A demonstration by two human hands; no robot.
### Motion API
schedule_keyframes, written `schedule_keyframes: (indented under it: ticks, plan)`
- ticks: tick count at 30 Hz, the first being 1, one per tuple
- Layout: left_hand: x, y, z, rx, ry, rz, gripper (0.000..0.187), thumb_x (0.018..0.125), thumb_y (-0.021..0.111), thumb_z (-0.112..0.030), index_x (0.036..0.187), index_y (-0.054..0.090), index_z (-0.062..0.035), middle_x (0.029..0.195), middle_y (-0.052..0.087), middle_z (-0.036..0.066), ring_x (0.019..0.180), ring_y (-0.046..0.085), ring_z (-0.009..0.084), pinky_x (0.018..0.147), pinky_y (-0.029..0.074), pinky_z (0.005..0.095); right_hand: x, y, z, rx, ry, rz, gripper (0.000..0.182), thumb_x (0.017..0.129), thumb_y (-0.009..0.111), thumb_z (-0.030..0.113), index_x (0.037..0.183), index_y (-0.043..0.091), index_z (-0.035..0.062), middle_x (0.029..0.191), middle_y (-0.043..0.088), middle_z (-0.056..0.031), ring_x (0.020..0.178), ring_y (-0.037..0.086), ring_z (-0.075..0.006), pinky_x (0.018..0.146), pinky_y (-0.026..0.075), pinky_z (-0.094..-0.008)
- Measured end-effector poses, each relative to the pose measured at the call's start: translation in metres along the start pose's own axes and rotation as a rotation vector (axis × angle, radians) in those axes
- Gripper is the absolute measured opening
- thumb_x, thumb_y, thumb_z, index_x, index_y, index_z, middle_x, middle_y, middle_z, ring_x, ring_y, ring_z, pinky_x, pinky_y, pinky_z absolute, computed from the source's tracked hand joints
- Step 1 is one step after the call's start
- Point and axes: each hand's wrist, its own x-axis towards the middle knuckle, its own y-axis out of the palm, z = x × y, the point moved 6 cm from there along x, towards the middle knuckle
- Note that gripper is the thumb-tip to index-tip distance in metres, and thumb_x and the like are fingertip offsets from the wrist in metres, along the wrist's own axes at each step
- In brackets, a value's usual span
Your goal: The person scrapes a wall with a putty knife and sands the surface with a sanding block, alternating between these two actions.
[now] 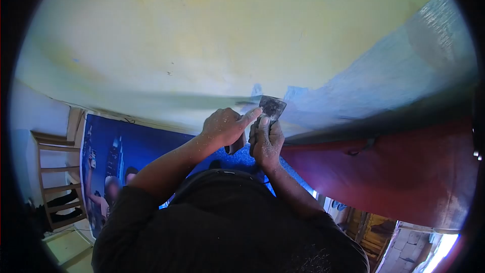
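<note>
My right hand (268,145) is wrapped round a putty knife, its dusty square metal blade (273,107) pointing up close to the wall. The knife's handle is mostly hidden by my fingers. My left hand (224,127) reaches across with its index finger stretched to the blade's lower left edge. Below its curled fingers a brownish flat piece (235,146) sticks out; its kind is not clear. Pale dust covers both hands and forearms. Before them stands the yellowish painted wall (202,45), with bluish bare patches (298,92) beside the blade.
A blue printed banner (131,141) hangs low on the left, beside a wooden ladder-like frame (58,177). Red sheeting (394,172) spreads along the right below the wall. Stacked wood (371,235) and a block wall (404,247) show at lower right.
</note>
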Motion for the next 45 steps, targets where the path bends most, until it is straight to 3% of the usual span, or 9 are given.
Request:
schedule_keyframes:
  ticks: [5,9,13,14,27,36,38,41,45]
  plan:
    - [0.003,-0.003,-0.003,0.093,-0.137,0.124,0.091,0.11,0.031,-0.077,0.087,0.084,-0.0063,0.085,0.077,0.025,0.089,0.075,0.0482,0.089,0.058,0.056,0.013,-0.018,-0.028,-0.118,-0.027,-0.019,0.031,0.12,0.051,0.033,0.111,0.058,0.0043,0.078,0.056,0.0025,0.066,0.048,-0.0056,0.058,0.041,-0.0267]
    - [-0.003,-0.009,-0.01,0.0,-0.062,0.039,0.106,0.102,0.032,-0.09,0.067,0.078,-0.0007,0.066,0.075,0.018,0.078,0.08,0.0358,0.086,0.063,0.0478,0.01,-0.011,-0.01,-0.113,-0.023,-0.031,0.033,0.12,0.053,0.034,0.109,0.06,0.0041,0.079,0.057,0.0024,0.067,0.049,-0.0055,0.059,0.041,-0.0269]
    - [-0.005,-0.015,-0.015,0.042,-0.125,0.057,0.105,0.101,0.031,-0.091,0.054,0.073,-0.0072,0.055,0.07,0.011,0.072,0.079,0.0308,0.083,0.063,0.0428,0.012,-0.02,-0.022,-0.233,-0.069,-0.033,0.032,0.119,0.056,0.034,0.11,0.061,0.0035,0.08,0.06,0.0016,0.068,0.051,-0.0051,0.059,0.042,-0.0261]
    - [-0.005,-0.015,-0.015,0.004,-0.176,0.148,0.104,0.102,0.034,-0.09,0.077,0.079,0.001,0.081,0.076,0.028,0.091,0.078,0.0469,0.09,0.059,0.0558,0.011,-0.023,-0.028,-0.146,-0.028,-0.049,0.03,0.118,0.058,0.031,0.111,0.063,0.0025,0.079,0.061,0.0019,0.069,0.052,-0.005,0.06,0.043,-0.0261]
    - [0.008,0.015,-0.003,0.036,-0.056,0.128,0.099,0.108,0.03,-0.082,0.076,0.079,-0.0014,0.078,0.076,0.023,0.088,0.077,0.0455,0.086,0.059,0.0557,0.014,-0.028,-0.028,-0.246,-0.034,-0.105,0.033,0.118,0.059,0.033,0.1,0.06,0.0047,0.074,0.061,0.0018,0.063,0.053,-0.0062,0.057,0.043,-0.027]
    - [0.011,0.008,-0.007,0.02,-0.036,0.107,0.099,0.108,0.03,-0.082,0.079,0.081,-0.0022,0.085,0.078,0.026,0.093,0.077,0.0473,0.092,0.059,0.0556,0.018,-0.029,-0.015,-0.354,-0.082,-0.062,0.027,0.117,0.059,0.027,0.11,0.064,0.0008,0.08,0.065,-0.0017,0.073,0.059,-0.0099,0.064,0.048,-0.0329]
    - [-0.001,-0.005,-0.023,-0.046,-0.129,0.135,0.1,0.107,0.029,-0.083,0.08,0.082,-0.0026,0.084,0.078,0.026,0.095,0.077,0.0464,0.094,0.058,0.0549,0.016,-0.031,-0.019,-0.331,-0.08,-0.059,0.029,0.117,0.06,0.028,0.112,0.065,0.0,0.081,0.066,-0.003,0.073,0.06,-0.0109,0.064,0.049,-0.0339]
    - [0.001,-0.004,-0.02,0.004,-0.159,0.099,0.104,0.104,0.031,-0.087,0.056,0.075,-0.0071,0.056,0.071,0.007,0.073,0.08,0.0273,0.087,0.062,0.0409,0.021,-0.032,-0.026,-0.279,-0.066,-0.068,0.033,0.117,0.059,0.033,0.106,0.062,0.0025,0.078,0.063,-0.0011,0.069,0.056,-0.0091,0.061,0.045,-0.0313]
    - [0.005,0.003,-0.017,0.052,-0.128,0.185,0.102,0.106,0.028,-0.084,0.085,0.083,-0.0013,0.089,0.078,0.027,0.096,0.077,0.0476,0.094,0.058,0.0556,0.02,-0.035,-0.031,-0.262,-0.034,-0.077,0.034,0.117,0.06,0.035,0.105,0.061,0.0034,0.077,0.061,0.0013,0.068,0.053,-0.0066,0.06,0.043,-0.0281]
